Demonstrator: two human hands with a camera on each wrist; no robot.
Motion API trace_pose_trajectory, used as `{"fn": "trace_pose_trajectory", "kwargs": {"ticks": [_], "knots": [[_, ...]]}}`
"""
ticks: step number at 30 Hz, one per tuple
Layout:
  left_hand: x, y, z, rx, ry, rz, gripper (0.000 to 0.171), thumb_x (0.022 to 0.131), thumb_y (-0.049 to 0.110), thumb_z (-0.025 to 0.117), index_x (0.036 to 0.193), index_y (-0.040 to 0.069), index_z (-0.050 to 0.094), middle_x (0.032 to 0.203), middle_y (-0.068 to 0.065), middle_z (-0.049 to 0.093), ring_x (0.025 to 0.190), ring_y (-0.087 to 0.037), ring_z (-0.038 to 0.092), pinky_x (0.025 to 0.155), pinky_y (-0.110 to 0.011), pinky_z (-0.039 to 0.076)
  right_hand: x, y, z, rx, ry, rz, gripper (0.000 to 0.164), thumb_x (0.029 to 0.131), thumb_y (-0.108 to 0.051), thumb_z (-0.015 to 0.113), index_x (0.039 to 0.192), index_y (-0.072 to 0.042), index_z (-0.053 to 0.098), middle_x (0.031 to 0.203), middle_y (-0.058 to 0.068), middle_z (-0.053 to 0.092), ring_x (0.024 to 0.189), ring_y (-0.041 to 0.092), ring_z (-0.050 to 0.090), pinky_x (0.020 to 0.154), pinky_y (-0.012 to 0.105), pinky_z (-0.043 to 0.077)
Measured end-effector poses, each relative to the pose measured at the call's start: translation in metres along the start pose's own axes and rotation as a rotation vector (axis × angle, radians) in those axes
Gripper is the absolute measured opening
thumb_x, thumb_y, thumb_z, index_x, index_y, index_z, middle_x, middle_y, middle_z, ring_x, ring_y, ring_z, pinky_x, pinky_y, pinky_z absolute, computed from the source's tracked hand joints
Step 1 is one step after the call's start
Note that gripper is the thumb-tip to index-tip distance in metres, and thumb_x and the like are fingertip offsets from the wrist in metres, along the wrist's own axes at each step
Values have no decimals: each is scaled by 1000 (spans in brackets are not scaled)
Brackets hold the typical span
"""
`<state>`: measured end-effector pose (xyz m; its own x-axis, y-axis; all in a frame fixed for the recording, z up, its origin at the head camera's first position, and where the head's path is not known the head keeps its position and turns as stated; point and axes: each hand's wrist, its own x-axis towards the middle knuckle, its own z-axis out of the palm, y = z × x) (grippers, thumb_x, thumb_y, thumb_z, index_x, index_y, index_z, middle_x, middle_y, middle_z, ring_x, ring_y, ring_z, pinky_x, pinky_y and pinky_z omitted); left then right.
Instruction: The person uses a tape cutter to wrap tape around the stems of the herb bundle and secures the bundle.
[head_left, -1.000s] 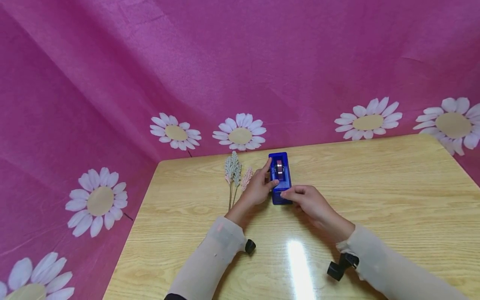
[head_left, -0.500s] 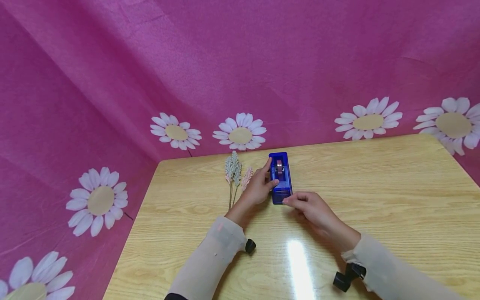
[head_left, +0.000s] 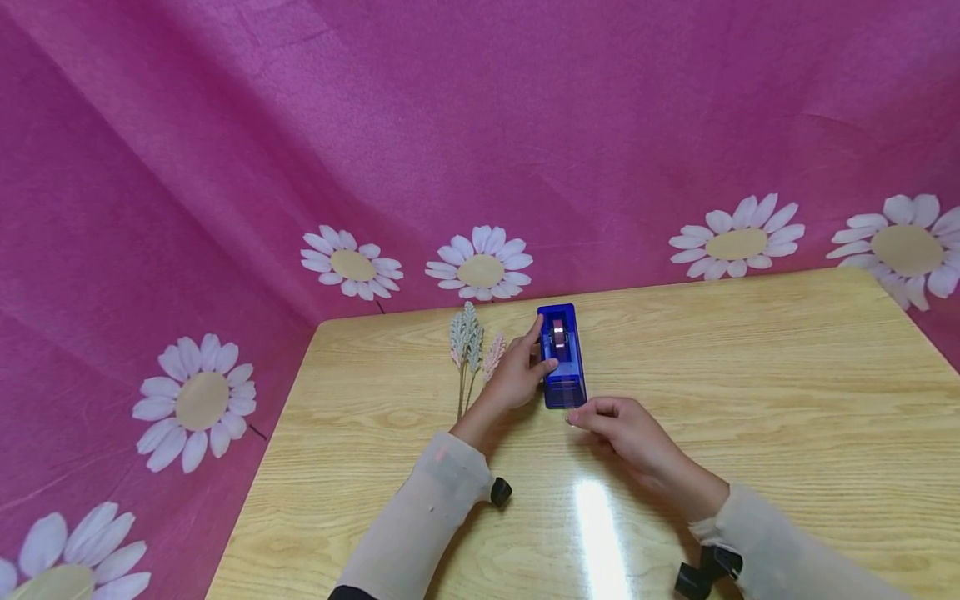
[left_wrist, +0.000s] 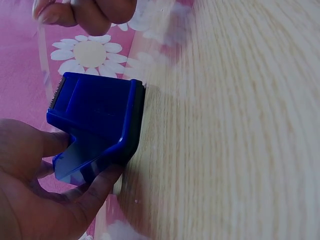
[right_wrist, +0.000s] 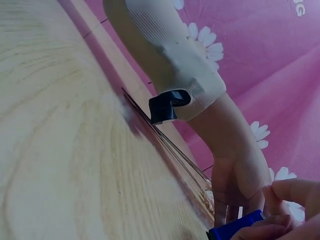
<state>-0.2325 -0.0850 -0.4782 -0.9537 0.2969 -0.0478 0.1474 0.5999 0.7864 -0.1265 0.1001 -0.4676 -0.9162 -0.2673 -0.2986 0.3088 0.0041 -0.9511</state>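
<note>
A blue tape dispenser (head_left: 572,367) with a roll of tape (head_left: 558,333) in it stands on the table. My left hand (head_left: 516,377) grips its left side, thumb on top and fingers along the edge; the left wrist view shows the hand around the dispenser's body (left_wrist: 100,107). Just off the dispenser's near end, my right hand (head_left: 626,433) pinches the free end of the tape. A clear strip of tape (left_wrist: 45,65) stretches from the toothed cutter to those fingertips. The right wrist view shows only a corner of the dispenser (right_wrist: 237,226), partly behind fingers.
Artificial flower stems (head_left: 467,342) with grey and pink heads lie left of the dispenser, partly behind the left hand. A pink cloth (head_left: 585,150) with printed daisies hangs behind the wooden table (head_left: 787,400). Black wrist cameras (head_left: 501,492) jut from both sleeves.
My right hand has moved toward the person, from over the dispenser's near end to just beyond it, drawing out tape. The left hand and dispenser have stayed in place.
</note>
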Motion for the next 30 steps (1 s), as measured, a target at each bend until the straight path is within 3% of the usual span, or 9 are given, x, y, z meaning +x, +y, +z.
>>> {"fn": "trace_pose_trajectory", "kwargs": {"ticks": [14,22,30], "knots": [[-1,1,0,-3,4,-25,75,105,21,60,166,31,17,139,-20,56,128,-31,56,114,-47,41,-10,8,2,30,-48,8,14,101,-12,65,92,-5,74,95,-3,70,80,12,60,68,24,45],[-1,1,-1,0,-7,-9,75,105,20,60,166,29,16,139,-21,56,128,-31,56,114,-46,42,-7,18,2,34,-52,7,14,99,-13,68,91,-3,74,82,-4,65,64,8,46,56,22,36],[-1,0,-1,8,-11,5,76,105,20,60,166,26,15,137,-22,56,127,-31,56,113,-45,42,0,27,-1,23,-76,32,19,98,-10,69,97,8,72,69,-4,56,52,6,36,50,21,32]]}}
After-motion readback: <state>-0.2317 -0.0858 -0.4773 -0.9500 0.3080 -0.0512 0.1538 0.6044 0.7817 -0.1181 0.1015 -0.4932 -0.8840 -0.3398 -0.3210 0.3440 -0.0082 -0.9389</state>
